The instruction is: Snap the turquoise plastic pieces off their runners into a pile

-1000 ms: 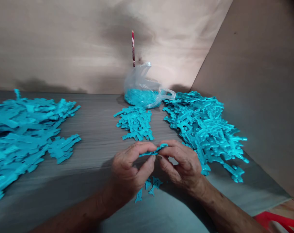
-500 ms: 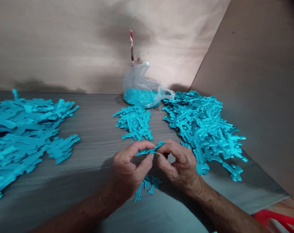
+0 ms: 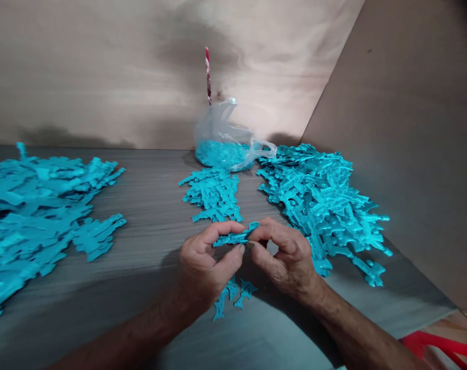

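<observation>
Nearest, a few small turquoise scraps (image 3: 219, 308) lie loose on the worktop (image 3: 148, 205) just below the hands, perhaps because that spot is within easy drop. Above them, a thin turquoise piece (image 3: 231, 238) is held off the surface between both hands. The left hand (image 3: 202, 262) pinches it between thumb and forefinger, likely to steady it; the grip of the right hand (image 3: 289, 252) pinches its other end, though fingers hide the exact contact. Holding from two sides probably gives control over so slim a thing. Beyond, a left heap (image 3: 44, 205) and a right heap (image 3: 318, 195) flank the middle, leaving room for the forearms. Between them sits a smaller pile (image 3: 213, 192), then a clear plastic bag (image 3: 218, 123) containing turquoise bits, seemingly to keep them together.
</observation>
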Demonstrator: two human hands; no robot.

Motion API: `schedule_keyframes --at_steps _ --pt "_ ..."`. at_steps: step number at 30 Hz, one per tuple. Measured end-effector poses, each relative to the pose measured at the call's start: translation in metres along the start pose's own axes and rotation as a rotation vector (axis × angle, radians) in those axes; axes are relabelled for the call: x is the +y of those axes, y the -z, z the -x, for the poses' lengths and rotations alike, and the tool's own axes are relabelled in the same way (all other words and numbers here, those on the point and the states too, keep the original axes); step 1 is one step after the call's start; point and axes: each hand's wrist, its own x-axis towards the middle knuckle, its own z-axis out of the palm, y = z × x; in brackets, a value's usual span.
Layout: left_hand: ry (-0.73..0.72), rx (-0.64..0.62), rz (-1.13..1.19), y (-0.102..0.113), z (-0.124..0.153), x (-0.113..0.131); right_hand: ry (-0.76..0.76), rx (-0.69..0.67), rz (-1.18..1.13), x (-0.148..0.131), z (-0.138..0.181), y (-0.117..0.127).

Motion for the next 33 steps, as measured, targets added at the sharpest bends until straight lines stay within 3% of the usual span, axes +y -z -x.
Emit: schedule_keyframes --at_steps 12,19,33 --pt "-0.213 0.018 0.023 0.001 0.001 0.004 0.173 -0.091 0.190 0.000 0.001 0.009" --pt "-0.296 0.014 0.026 0.004 0.001 0.007 0.256 -0.051 0.277 -0.001 0.002 0.011" --pt "-0.274 0.026 -0.031 0.004 0.000 0.009 0.179 -0.035 0.251 -0.003 0.004 0.004"
